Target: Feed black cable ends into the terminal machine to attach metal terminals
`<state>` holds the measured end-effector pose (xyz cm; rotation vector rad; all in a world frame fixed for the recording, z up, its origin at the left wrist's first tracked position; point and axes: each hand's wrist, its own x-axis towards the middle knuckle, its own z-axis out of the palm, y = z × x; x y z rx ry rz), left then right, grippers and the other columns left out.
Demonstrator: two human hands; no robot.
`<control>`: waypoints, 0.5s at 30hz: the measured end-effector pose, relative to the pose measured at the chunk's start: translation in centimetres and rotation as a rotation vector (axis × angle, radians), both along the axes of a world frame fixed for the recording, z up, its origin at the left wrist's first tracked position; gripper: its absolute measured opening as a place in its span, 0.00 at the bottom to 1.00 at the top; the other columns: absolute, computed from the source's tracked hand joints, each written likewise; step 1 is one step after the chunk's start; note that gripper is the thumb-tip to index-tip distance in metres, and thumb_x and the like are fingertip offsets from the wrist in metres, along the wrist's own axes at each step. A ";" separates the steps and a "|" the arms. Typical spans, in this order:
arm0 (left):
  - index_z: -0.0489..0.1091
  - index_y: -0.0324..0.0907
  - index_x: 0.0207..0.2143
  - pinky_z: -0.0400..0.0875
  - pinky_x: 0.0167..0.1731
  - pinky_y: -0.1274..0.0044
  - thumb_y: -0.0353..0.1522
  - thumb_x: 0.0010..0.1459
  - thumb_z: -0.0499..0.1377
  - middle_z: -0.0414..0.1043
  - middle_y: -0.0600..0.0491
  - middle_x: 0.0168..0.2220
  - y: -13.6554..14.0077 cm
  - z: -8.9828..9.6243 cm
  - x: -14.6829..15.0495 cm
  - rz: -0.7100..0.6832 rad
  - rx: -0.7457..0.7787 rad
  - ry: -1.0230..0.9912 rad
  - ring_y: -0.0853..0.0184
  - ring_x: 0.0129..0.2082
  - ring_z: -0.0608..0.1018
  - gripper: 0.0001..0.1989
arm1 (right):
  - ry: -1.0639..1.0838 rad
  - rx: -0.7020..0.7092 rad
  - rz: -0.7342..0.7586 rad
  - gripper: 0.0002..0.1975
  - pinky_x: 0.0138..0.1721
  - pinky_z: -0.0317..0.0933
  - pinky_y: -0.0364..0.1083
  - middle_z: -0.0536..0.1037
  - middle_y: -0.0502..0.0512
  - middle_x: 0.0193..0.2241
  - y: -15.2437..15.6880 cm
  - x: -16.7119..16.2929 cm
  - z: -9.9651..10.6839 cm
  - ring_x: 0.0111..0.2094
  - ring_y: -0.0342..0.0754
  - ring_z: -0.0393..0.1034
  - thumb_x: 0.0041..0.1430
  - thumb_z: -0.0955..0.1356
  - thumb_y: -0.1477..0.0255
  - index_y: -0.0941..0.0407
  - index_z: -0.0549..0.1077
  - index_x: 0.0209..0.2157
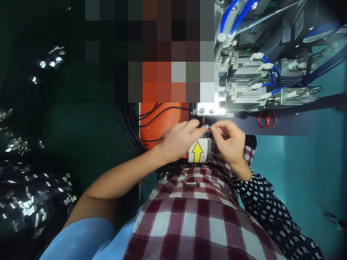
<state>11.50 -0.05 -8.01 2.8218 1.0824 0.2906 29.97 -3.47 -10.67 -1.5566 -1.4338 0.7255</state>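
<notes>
A small bunch of thin coloured wire ends (208,128) shows between my two hands. My left hand (180,139) reaches in from the left with its fingers closed, pinching at the wires' left side. From the right, my right hand (229,141) has thumb and forefinger pinched on the wires' other side. Exactly how the wires are seated under my fingertips is too small to make out. Just below my hands is a white label with a yellow arrow (197,151). Above them sits a brightly lit metal block (207,109) with screws.
Black cables (173,107) cross the orange surface (151,130) on the left. A machine with metal cylinders (244,95) and blue air tubes (276,74) fills the upper right. Red-handled scissors (267,119) lie right of my hands. Shiny dark bundles (24,202) stand far left. The upper middle is pixelated.
</notes>
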 end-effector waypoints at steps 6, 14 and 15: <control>0.71 0.42 0.50 0.71 0.33 0.76 0.30 0.67 0.50 0.71 0.48 0.37 -0.1 0.0 0.0 -0.002 -0.013 0.009 0.66 0.33 0.74 0.14 | -0.092 0.019 0.082 0.03 0.34 0.62 0.47 0.73 0.51 0.30 0.0 0.3 -0.5 0.30 0.45 0.66 0.63 0.66 0.73 0.55 0.69 0.34; 0.70 0.42 0.51 0.72 0.33 0.76 0.30 0.67 0.51 0.72 0.48 0.39 -0.1 0.2 -0.1 0.007 -0.022 0.027 0.66 0.33 0.74 0.14 | -0.166 0.059 0.068 0.03 0.32 0.60 0.46 0.71 0.51 0.30 -0.1 -0.2 -0.6 0.30 0.45 0.65 0.64 0.64 0.74 0.54 0.67 0.35; 0.70 0.42 0.52 0.72 0.33 0.76 0.30 0.67 0.51 0.72 0.47 0.39 -0.1 0.2 -0.1 0.005 -0.025 0.034 0.66 0.33 0.74 0.14 | -0.165 0.062 0.065 0.02 0.32 0.60 0.46 0.71 0.51 0.30 -0.1 -0.2 -0.6 0.29 0.45 0.65 0.64 0.64 0.74 0.54 0.67 0.35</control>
